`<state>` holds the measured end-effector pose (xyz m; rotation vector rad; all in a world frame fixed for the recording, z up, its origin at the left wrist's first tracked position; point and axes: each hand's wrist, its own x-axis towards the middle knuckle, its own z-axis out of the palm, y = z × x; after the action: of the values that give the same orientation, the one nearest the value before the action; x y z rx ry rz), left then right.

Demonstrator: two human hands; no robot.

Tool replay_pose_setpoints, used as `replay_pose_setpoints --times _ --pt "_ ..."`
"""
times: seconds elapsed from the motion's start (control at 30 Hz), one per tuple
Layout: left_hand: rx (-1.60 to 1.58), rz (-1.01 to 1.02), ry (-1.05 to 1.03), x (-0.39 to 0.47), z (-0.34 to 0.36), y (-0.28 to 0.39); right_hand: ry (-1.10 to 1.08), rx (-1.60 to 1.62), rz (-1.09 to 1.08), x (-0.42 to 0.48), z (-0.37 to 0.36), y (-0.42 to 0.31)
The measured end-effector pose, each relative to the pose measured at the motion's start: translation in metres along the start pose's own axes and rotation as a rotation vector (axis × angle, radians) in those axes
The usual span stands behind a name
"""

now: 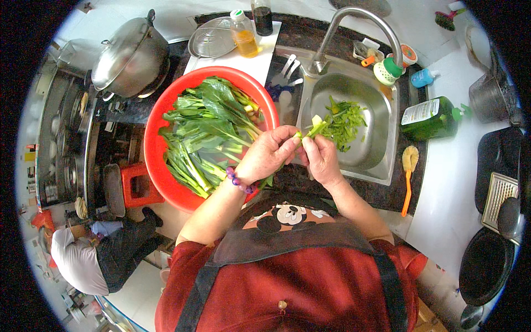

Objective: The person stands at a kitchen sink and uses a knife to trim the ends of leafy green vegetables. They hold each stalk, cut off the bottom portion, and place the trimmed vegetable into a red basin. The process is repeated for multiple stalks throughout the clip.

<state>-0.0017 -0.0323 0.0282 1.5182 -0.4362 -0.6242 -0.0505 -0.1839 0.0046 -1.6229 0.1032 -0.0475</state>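
Note:
Both my hands meet over the counter between a red plastic basin (pixel 150 137) and a steel sink (pixel 379 137). My left hand (pixel 269 150), with a beaded bracelet at the wrist, grips a green stalk of a leafy vegetable; part of it hangs below the hand. My right hand (pixel 321 157) pinches a green piece of stalk (pixel 316 128) with a pale end, close to the left fingertips. Leafy greens with long stems (pixel 207 120) lie in water in the basin. Green peelings (pixel 346 124) are heaped in the sink.
A curved faucet (pixel 361 12) arches over the sink. Right of it stand a green detergent bottle (pixel 429 118) and an orange-handled brush (pixel 408 174). Behind the basin are a bottle of yellow liquid (pixel 244 39) and a wire strainer (pixel 211 37); a large pot (pixel 128 58) is at left. Another person (pixel 91 261) is at lower left.

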Motion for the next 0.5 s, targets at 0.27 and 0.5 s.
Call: replay_pose_setpoints --times 0.27,0.5 --pt "-0.559 -0.190 -0.086 -0.001 -0.014 -0.004 -0.229 0.475 -0.021 -0.004 -0.006 0.009" --pt "-0.693 -0.176 -0.026 0.002 -0.026 0.004 0.389 -0.431 -0.293 0.007 -0.065 0.021"
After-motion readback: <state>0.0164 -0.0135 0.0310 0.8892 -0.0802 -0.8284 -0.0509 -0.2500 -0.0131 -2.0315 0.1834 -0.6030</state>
